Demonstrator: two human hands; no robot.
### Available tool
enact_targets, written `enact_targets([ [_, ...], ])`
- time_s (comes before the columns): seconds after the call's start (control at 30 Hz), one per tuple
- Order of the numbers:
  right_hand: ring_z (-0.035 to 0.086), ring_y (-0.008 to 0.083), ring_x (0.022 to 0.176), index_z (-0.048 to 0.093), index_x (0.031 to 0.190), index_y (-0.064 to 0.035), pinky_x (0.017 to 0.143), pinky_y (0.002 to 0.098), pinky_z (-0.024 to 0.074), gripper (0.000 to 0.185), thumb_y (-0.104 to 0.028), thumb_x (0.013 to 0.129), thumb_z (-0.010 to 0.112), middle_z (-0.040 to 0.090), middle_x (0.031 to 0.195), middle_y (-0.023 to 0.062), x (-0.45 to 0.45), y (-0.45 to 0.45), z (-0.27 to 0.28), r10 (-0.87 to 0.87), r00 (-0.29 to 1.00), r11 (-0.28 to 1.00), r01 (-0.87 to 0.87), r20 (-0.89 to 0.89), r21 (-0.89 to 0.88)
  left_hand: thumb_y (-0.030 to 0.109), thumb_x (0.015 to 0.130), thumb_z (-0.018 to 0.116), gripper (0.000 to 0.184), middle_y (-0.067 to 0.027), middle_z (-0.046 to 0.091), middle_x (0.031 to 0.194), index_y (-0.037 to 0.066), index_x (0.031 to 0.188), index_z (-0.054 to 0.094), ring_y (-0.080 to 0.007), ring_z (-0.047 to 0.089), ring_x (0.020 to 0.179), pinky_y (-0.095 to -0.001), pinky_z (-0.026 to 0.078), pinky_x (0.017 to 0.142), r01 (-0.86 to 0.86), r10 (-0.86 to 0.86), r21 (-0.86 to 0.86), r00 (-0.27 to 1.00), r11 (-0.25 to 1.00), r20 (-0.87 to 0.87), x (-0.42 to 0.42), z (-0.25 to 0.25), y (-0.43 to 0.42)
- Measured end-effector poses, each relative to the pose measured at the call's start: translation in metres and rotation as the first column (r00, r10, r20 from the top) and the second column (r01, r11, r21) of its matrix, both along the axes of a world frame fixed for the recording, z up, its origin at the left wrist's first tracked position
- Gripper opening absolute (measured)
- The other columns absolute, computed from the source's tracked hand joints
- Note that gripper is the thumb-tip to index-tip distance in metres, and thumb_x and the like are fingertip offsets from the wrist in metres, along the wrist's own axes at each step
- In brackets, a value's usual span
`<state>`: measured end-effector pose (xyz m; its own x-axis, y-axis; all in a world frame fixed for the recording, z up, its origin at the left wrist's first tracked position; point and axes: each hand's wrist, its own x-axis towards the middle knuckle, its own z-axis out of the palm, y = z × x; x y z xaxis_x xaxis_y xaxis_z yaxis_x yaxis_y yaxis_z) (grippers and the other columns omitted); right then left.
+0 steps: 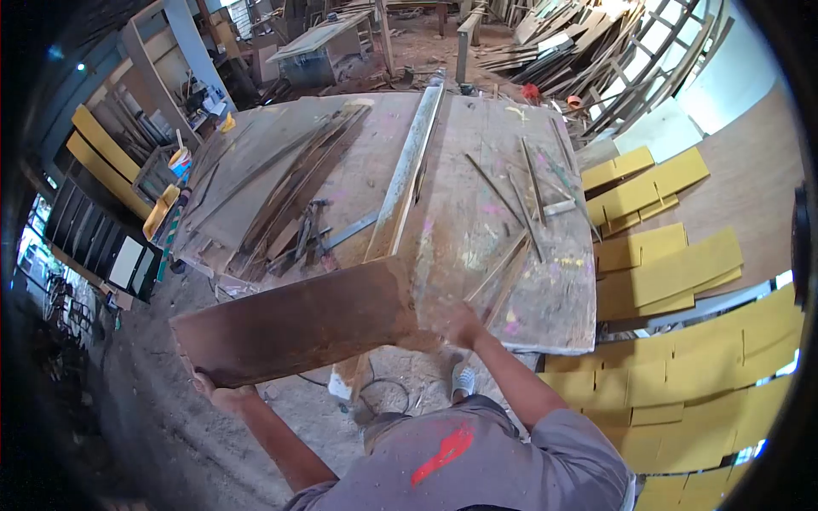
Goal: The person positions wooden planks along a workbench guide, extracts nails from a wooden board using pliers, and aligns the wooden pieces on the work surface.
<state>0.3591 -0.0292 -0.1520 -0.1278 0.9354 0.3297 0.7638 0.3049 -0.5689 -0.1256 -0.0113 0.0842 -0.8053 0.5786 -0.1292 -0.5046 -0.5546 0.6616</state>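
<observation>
A long brown wooden board (294, 319) is held tilted over the near edge of the worktable, its broad face turned up. My left hand (223, 396) grips its lower left corner, with the fingers partly behind the board. Close by the board's right end is my right hand (456, 324), its fingers smeared by motion. Whether that hand holds anything cannot be made out. Under the board, a long pale beam (400, 183) runs lengthwise across the table and sticks out past the near edge.
On the worktable (477, 213) lie dark wood strips (298, 183) to the left and thin sticks (528, 196) to the right. A hammer and a metal strip (351, 230) rest mid-table. Yellow boards (673, 264) line the right side. A cable (392, 400) curls on the floor.
</observation>
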Motion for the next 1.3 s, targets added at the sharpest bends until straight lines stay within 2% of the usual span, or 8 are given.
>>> enact_targets([
  [0.17,0.051,0.0383,0.137,0.079,0.112,-0.0146,0.122,0.0540,0.0320,0.042,-0.048,0.087,0.077,0.065,0.138,0.0160,0.051,-0.004,-0.010,0.114,0.944,0.910,0.027,0.311,-0.415,0.037,0.104,0.069,0.065,-0.0157,0.051,0.160,0.001,0.155,0.048,-0.0361,0.051,0.143,-0.0546,0.042,0.119,-0.190,0.198,-0.169,0.980,0.967,0.030,0.019,-0.050,-0.002],
  [0.27,0.055,0.0388,0.128,0.079,0.107,-0.0136,0.119,0.0535,0.0357,0.041,-0.047,0.084,0.078,0.065,0.129,0.0160,0.108,-0.026,0.057,0.185,0.911,0.901,-0.008,0.368,-0.433,0.035,0.105,0.069,0.063,-0.0161,0.054,0.157,0.001,0.153,0.049,-0.0366,0.054,0.140,-0.0551,0.045,0.118,-0.216,0.226,-0.211,0.974,0.953,0.022,0.038,-0.065,-0.013],
  [0.57,0.054,0.0408,0.124,0.072,0.094,-0.0069,0.110,0.0503,0.0461,0.024,-0.014,0.073,0.078,0.060,0.120,0.0193,0.185,-0.057,0.004,-0.205,0.954,0.943,0.253,0.220,-0.215,0.040,0.110,0.059,0.054,-0.0145,0.058,0.150,0.003,0.148,0.053,-0.0340,0.055,0.137,-0.0549,0.046,0.118,-0.153,0.174,-0.263,0.983,0.953,0.060,0.027,-0.113,-0.025],
  [0.97,0.049,0.0432,0.143,0.059,0.145,-0.0119,0.114,0.0489,0.0478,0.068,-0.008,0.080,0.076,0.058,0.143,0.0227,0.203,-0.066,-0.016,-0.609,0.565,0.629,0.772,0.557,-0.096,0.039,0.112,0.054,0.054,-0.0157,0.056,0.156,0.001,0.150,0.054,-0.0338,0.052,0.143,-0.0536,0.040,0.122,0.069,-0.011,-0.260,0.976,0.963,0.216,-0.011,-0.136,0.026],
  [1.07,0.062,0.0399,0.131,0.062,0.142,-0.0107,0.108,0.0471,0.0520,0.059,-0.018,0.086,0.078,0.070,0.124,0.0221,0.133,-0.046,0.034,-0.635,0.694,0.666,0.715,0.339,-0.213,0.039,0.111,0.056,0.054,-0.0153,0.056,0.156,0.002,0.150,0.055,-0.0340,0.052,0.143,-0.0528,0.039,0.123,0.113,-0.048,-0.249,0.966,0.962,0.253,-0.006,-0.135,0.035],
  [1.13,0.072,0.0324,0.111,0.066,0.135,-0.0064,0.095,0.0433,0.0575,0.049,-0.032,0.094,0.077,0.075,0.110,0.0188,0.085,-0.031,-0.007,-0.533,0.823,0.773,0.381,-0.194,-0.507,0.038,0.110,0.058,0.052,-0.0147,0.056,0.157,0.004,0.149,0.056,-0.0337,0.052,0.143,-0.0521,0.038,0.123,0.147,-0.081,-0.215,0.954,0.965,0.289,-0.010,-0.156,0.036],
  [1.23,0.071,0.0219,0.101,0.059,0.141,-0.0069,0.084,0.0404,0.0588,0.054,-0.041,0.102,0.072,0.074,0.116,0.0095,-0.039,-0.012,0.098,-0.604,0.190,0.724,-0.273,-0.774,-0.633,0.037,0.109,0.060,0.050,-0.0139,0.059,0.153,0.005,0.148,0.057,-0.0327,0.053,0.141,-0.0520,0.040,0.122,0.207,-0.128,-0.229,0.940,0.951,0.318,0.028,-0.148,0.029],
  [1.3,0.070,0.0212,0.103,0.056,0.144,-0.0070,0.087,0.0392,0.0576,0.053,-0.036,0.103,0.072,0.072,0.119,0.0078,-0.064,0.011,0.092,-0.669,0.207,0.703,-0.138,-0.714,-0.698,0.033,0.110,0.059,0.047,-0.0130,0.060,0.150,0.005,0.147,0.058,-0.0319,0.057,0.137,-0.0505,0.042,0.120,0.161,-0.069,-0.277,0.947,0.947,0.313,0.079,-0.117,0.019],
])
